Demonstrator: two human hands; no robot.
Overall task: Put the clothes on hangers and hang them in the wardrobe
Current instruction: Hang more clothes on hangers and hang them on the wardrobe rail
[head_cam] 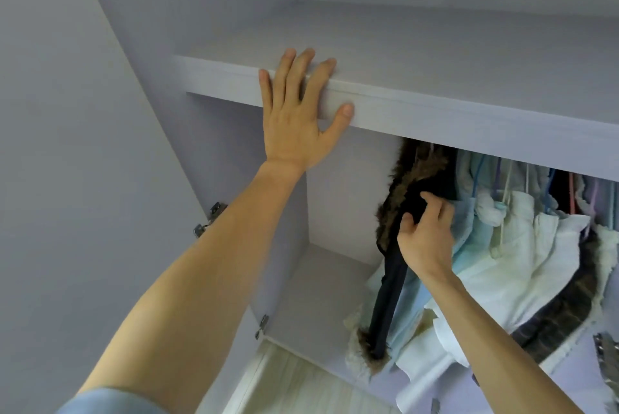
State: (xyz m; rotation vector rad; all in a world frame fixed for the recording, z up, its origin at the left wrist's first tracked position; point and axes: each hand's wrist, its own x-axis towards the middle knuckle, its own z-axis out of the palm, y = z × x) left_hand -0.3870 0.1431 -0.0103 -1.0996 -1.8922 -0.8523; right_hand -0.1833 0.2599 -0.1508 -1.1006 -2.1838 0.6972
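Your left hand (294, 118), fingers spread, braces on the shelf (469, 125); your right hand (425, 232) pinches the dark coat (385, 306), perhaps seating it.

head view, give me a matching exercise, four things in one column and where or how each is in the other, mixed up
Column 1
1 left hand
2 right hand
3 dark fur-trimmed garment
4 metal hinge

Column 2
a hangs at the left end of the clothes row
b at the wardrobe's left side, below shelf level
c rests open on the front edge of the shelf
d grips dark fabric

Pairs: 1-c, 2-d, 3-a, 4-b
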